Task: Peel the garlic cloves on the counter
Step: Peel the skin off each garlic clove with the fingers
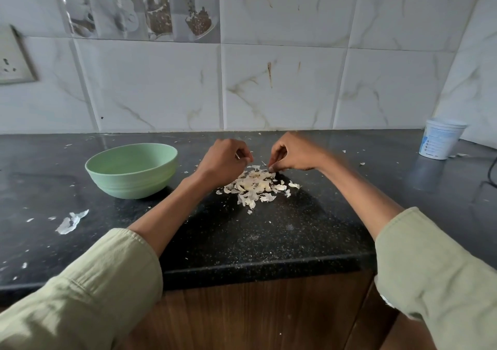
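Two sleeves (80, 296) lead to two curled hands, left (223, 158) and right (293, 151); whether either grips garlic, I cannot tell. One peel heap (258, 185) lies below them, one bowl (131, 170) left.

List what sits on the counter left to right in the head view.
Skin scrap → bowl → left hand → right hand → tub. The peel pile lies below both hands, so it's left out.
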